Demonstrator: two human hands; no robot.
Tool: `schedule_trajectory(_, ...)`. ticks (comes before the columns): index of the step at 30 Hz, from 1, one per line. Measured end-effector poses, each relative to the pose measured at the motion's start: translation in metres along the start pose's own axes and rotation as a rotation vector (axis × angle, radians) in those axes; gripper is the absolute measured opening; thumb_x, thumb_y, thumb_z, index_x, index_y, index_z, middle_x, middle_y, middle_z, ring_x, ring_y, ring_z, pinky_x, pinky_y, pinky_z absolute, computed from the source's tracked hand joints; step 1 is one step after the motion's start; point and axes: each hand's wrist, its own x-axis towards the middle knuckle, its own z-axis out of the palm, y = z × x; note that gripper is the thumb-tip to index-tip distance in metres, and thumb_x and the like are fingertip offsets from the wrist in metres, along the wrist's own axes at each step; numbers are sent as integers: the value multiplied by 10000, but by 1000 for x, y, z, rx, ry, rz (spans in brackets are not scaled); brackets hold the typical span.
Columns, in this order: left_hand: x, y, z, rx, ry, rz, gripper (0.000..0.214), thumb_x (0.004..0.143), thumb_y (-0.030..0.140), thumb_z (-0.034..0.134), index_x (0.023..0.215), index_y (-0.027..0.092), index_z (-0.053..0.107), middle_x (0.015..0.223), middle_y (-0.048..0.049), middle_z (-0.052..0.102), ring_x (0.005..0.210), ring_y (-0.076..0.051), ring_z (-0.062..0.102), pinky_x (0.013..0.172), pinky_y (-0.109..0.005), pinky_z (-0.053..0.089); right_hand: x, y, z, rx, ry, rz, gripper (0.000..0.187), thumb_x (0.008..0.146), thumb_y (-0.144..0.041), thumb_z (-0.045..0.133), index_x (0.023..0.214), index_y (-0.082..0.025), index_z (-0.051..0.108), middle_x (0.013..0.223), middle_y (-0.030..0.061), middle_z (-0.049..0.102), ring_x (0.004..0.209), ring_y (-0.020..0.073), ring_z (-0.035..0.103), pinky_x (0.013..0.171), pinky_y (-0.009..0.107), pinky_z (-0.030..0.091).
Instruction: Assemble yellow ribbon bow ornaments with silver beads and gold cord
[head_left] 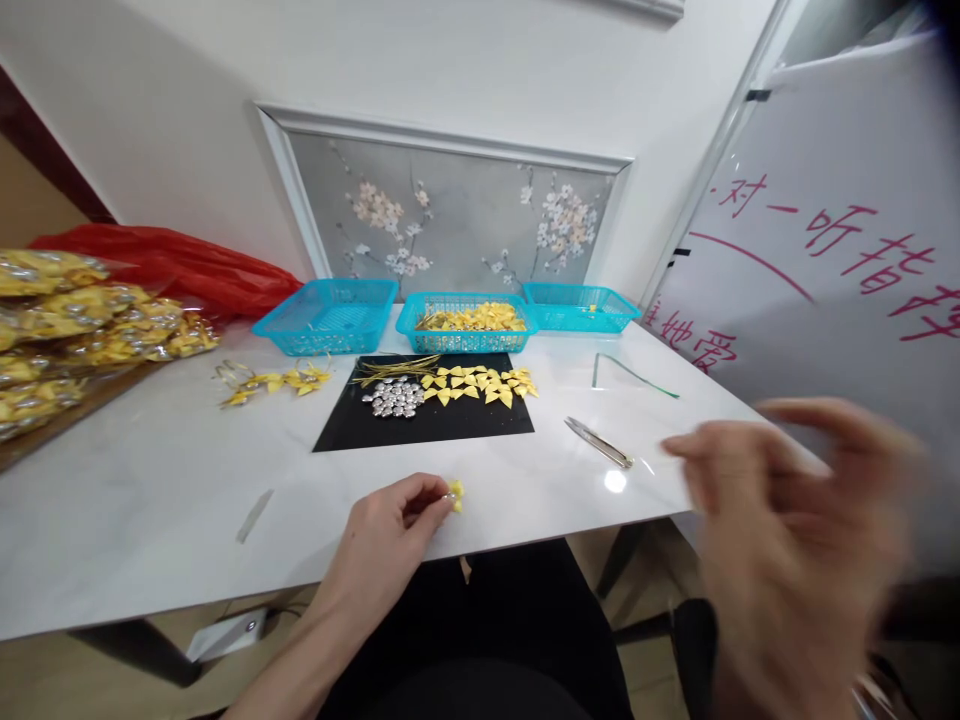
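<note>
My left hand (397,525) rests at the near edge of the white table (150,490), its fingers pinched on a small yellow bow (455,494). My right hand (787,510) is raised off the table at the right, heavily blurred by motion; its fingers look spread, and I see nothing in them. On a black mat (420,425) lie a heap of silver beads (394,396), a spread of yellow bows (480,384) and a bundle of gold wires (394,368). Small metal snips (598,442) lie between the mat and my right hand.
Three turquoise baskets (330,318) line the back; the middle basket (465,338) holds yellow bows. Finished yellow pieces (274,382) lie left of the mat. Bags of gold items (67,320) and a red bag (172,262) are far left. A whiteboard (825,250) stands at right.
</note>
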Motion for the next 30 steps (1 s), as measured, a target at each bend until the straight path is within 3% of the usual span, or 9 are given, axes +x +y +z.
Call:
schedule_trajectory(1, -1, 0, 0, 9, 6, 1, 259, 788, 478, 644, 763, 251, 766, 793, -22, 819, 782, -274, 745, 739, -352, 542, -2, 5, 12, -76, -167, -1, 54, 1045, -231, 589, 1086, -262, 602, 811, -30, 672, 611, 125, 605, 553, 235, 476)
schedule_trajectory(3, -2, 0, 0, 22, 22, 1, 260, 783, 474, 646, 787, 256, 787, 847, -28, 847, 823, -294, 765, 769, -370, 558, -10, 17, 40, -276, -612, 51, 211, 1027, -105, 483, 1044, -201, 671, 869, 26, 722, 638, 139, 644, 588, 263, 527)
schedule_trajectory(4, -3, 0, 0, 27, 30, 0, 266, 780, 475, 646, 802, 256, 796, 866, -32, 856, 835, -303, 773, 774, -377, 567, -14, 23, 55, -318, -719, 67, 218, 1000, -66, 519, 1013, -180, 705, 925, 55, 739, 717, 159, 683, 668, 292, 567)
schedule_trajectory(9, -4, -3, 0, 26, 46, 12, 256, 783, 456, 640, 807, 270, 815, 856, -21, 864, 831, -301, 786, 773, -380, 599, -32, 35, 108, -452, -939, 122, 114, 1035, -247, 677, 986, -150, 712, 995, 37, 728, 901, 183, 719, 847, 376, 618)
schedule_trajectory(12, -5, -7, -1, -3, 54, 25, 248, 793, 447, 645, 818, 268, 815, 838, -16, 857, 808, -280, 789, 778, -364, 619, -33, 36, 115, -477, -1004, 130, 167, 1031, -323, 699, 1048, -157, 709, 1055, 44, 729, 937, 191, 719, 858, 386, 618)
schedule_trajectory(15, -10, -11, -3, -40, 94, 30, 255, 799, 454, 659, 851, 258, 813, 844, -31, 851, 787, -267, 789, 745, -345, 635, -31, 33, 109, -434, -997, 112, 79, 1000, -155, 692, 921, -157, 698, 962, 24, 721, 895, 178, 701, 840, 349, 589)
schedule_trajectory(19, -25, -6, -14, -75, 153, 72, 214, 785, 463, 698, 781, 274, 800, 834, -32, 800, 773, -234, 760, 698, -285, 629, -30, 20, 92, -347, -924, 98, 194, 962, -14, 601, 876, -177, 659, 920, 27, 696, 815, 167, 657, 741, 295, 514)
schedule_trajectory(25, -43, 16, -28, -124, 130, 166, 115, 748, 409, 777, 693, 325, 836, 1121, -49, 823, 1031, -240, 795, 785, -179, 621, -35, -6, 72, -225, -886, -4, 186, 982, -80, 519, 879, -192, 627, 905, 28, 650, 755, 177, 612, 700, 315, 446)
schedule_trajectory(30, -46, 23, -29, -175, 90, 201, 77, 771, 360, 787, 721, 325, 835, 808, -10, 852, 671, -202, 792, 608, -186, 641, -37, -17, 65, -152, -853, -44, 200, 981, -84, 481, 883, -191, 619, 890, 17, 636, 740, 165, 615, 681, 307, 454)
